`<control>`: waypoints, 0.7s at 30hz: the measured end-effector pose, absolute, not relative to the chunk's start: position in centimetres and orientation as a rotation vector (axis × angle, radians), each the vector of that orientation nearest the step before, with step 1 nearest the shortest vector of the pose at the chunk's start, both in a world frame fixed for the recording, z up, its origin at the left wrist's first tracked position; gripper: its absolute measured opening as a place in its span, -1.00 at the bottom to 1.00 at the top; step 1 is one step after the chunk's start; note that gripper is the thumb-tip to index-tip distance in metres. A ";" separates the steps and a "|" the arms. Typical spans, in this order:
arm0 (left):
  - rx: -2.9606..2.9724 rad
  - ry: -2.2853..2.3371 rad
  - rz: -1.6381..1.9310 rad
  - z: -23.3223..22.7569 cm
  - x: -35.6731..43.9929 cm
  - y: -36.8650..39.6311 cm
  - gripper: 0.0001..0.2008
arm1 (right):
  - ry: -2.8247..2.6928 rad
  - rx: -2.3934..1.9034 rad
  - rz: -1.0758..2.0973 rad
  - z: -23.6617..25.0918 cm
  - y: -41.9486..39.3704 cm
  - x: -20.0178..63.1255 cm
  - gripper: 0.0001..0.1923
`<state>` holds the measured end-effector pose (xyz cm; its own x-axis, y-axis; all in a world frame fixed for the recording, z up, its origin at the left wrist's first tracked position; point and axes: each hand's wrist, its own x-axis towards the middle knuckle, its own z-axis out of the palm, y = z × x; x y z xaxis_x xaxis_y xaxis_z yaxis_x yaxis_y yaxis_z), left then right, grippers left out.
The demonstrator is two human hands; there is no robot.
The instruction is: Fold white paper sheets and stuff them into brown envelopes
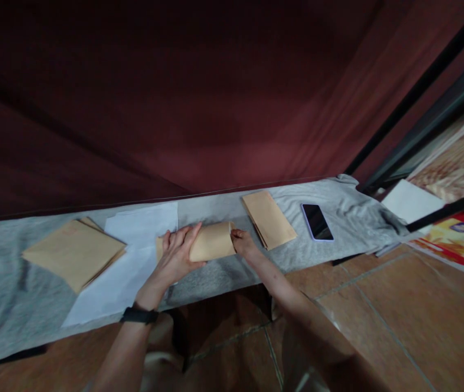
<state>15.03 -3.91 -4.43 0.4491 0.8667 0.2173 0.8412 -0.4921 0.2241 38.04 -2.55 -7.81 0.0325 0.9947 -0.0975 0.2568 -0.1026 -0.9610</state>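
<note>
Brown envelope (212, 241) held just above the grey-clothed surface (7, 294), mid-frame, bowed into a curve. Left hand (177, 255) wraps its left end, fingers (183, 239) closed over the top. Right hand (243, 243) pinches the right edge. White paper sheets (134, 256) beside it; envelope stacks left (72, 251) and right (268, 219); phone (317, 221) further right.

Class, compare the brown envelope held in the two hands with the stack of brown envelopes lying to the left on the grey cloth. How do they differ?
1. The held envelope is one piece; the left stack is several.
2. The held envelope bulges, curved; the left stack lies flat.
3. The left hand and right hand grip the held envelope; nothing touches the left stack.
Both are tan paper on the grey cloth.
</note>
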 end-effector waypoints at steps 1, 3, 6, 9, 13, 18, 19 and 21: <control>2.602 1.538 0.464 -4.4 15.0 -3.9 0.10 | -1.347 -1.509 1.125 -7.7 -2.6 38.1 -0.71; 2.604 1.540 0.462 -4.3 15.0 -3.9 0.10 | -1.374 -1.552 1.084 -7.3 -2.6 38.4 -0.75; 2.601 1.542 0.479 -4.3 15.0 -4.0 0.08 | -1.406 -1.610 0.996 -6.7 -2.8 38.7 -0.79; 2.595 1.547 0.489 -4.3 15.0 -4.0 0.07 | -1.425 -1.660 0.927 -6.1 -3.0 38.8 -0.82; 2.611 1.552 0.495 -4.3 15.1 -4.0 0.06 | -1.427 -1.713 0.866 -5.9 -3.2 38.8 -0.91; 2.632 1.546 0.500 -4.0 15.2 -4.1 0.06 | -1.318 -1.684 0.813 -6.8 -3.0 38.2 -0.96; 2.633 1.546 0.500 -3.9 15.3 -4.1 0.06 | -1.272 -1.650 0.830 -7.0 -3.0 38.1 -0.94; 2.635 1.545 0.498 -3.6 15.3 -4.2 0.06 | -1.161 -1.588 0.880 -7.4 -2.8 37.7 -0.85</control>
